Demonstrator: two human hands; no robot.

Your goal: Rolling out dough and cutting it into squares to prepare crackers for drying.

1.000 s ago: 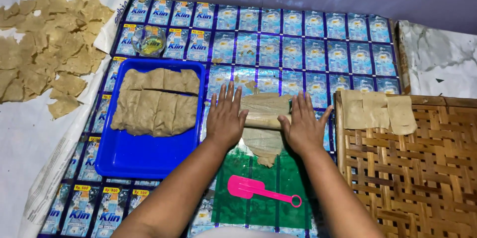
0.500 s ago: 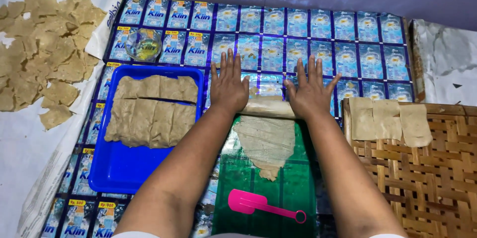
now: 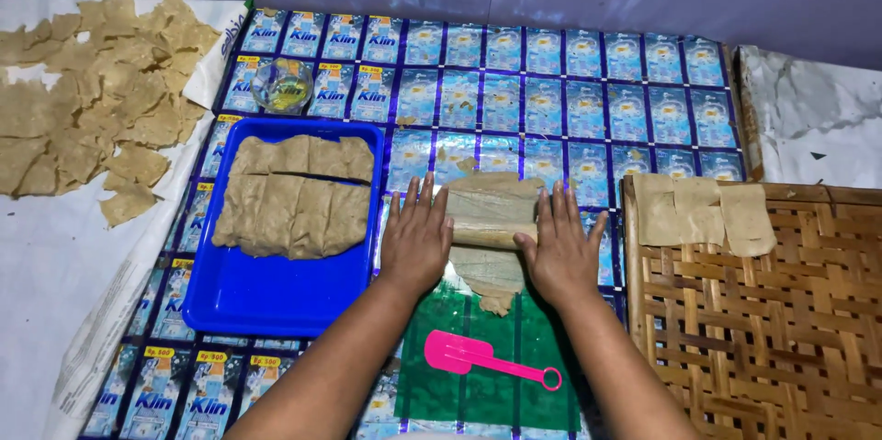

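A thin tan dough sheet (image 3: 489, 194) lies on a green plastic sheet (image 3: 478, 394) in the middle of the mat. A rolling pin (image 3: 491, 234) lies across the dough, mostly hidden under my palms. My left hand (image 3: 415, 240) presses flat on its left end, fingers spread. My right hand (image 3: 560, 252) presses flat on its right end. A pink plastic scraper (image 3: 485, 359) rests on the green sheet between my forearms.
A blue tray (image 3: 276, 293) with cut dough slabs (image 3: 292, 194) sits left of my hands. Several dried dough pieces (image 3: 92, 100) lie on white sheeting at far left. A woven bamboo rack (image 3: 763, 321) at right carries three flat pieces (image 3: 707, 210). A small glass bowl (image 3: 281, 84) stands beyond the tray.
Both hands and the rolling pin pushed away over the dough half a second ago and have now come back toward me, to about the middle of the sheet.
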